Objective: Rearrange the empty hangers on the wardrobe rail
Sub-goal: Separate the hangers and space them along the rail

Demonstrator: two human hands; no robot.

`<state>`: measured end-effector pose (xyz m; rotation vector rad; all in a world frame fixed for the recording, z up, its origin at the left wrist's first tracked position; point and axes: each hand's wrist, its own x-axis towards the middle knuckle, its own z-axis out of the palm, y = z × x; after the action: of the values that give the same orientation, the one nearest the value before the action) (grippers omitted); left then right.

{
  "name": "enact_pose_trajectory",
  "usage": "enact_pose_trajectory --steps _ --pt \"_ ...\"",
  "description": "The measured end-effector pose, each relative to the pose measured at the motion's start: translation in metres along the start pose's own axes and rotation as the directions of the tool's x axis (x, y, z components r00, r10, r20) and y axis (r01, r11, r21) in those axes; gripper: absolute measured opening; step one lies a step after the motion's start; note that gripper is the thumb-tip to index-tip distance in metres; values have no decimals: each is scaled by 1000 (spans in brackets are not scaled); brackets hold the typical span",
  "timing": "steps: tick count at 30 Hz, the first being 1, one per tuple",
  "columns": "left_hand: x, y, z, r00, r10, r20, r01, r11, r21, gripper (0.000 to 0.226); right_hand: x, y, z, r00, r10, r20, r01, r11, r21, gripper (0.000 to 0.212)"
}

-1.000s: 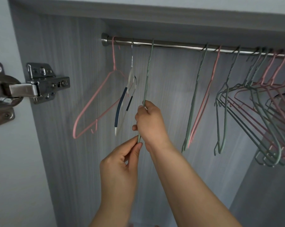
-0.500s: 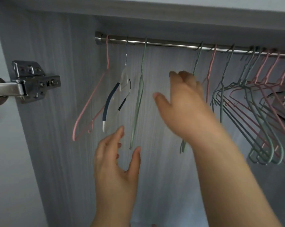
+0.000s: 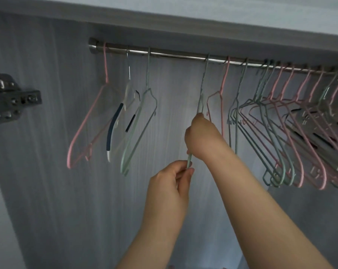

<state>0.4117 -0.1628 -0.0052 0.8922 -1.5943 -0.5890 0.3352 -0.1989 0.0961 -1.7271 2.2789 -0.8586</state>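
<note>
Hanging edge-on from the steel wardrobe rail (image 3: 175,55), a green wire hanger (image 3: 201,98) runs down through both hands: the right hand (image 3: 201,136) is closed around its middle, and the left hand (image 3: 174,183) pinches its lower end between thumb and fingers. No writing is legible anywhere. Half a second ago both hands were open and off the hangers; the green hanger (image 3: 139,131) left of this one now hangs free.

Two bare forearms, no sleeves, no jewellery.
</note>
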Motion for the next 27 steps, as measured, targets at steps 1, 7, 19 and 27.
enact_pose_trajectory --steps 1,7,19,27 --pt "-2 0 -1 1000 7 -16 -7 1000 -4 14 4 3 3 997 -51 -57 55 996 65 43" --pt "-8 -3 -13 988 62 -138 -55 997 55 19 5 -12 21 977 -201 -77 211 965 156 29" --pt "-12 -9 -26 975 57 -216 -27 990 138 17 5 -23 35 954 -295 -58 301 931 209 32" --pt "-10 -15 -27 981 43 -189 -12 986 166 20 4 -24 40 961 -276 -32 274 920 280 31"
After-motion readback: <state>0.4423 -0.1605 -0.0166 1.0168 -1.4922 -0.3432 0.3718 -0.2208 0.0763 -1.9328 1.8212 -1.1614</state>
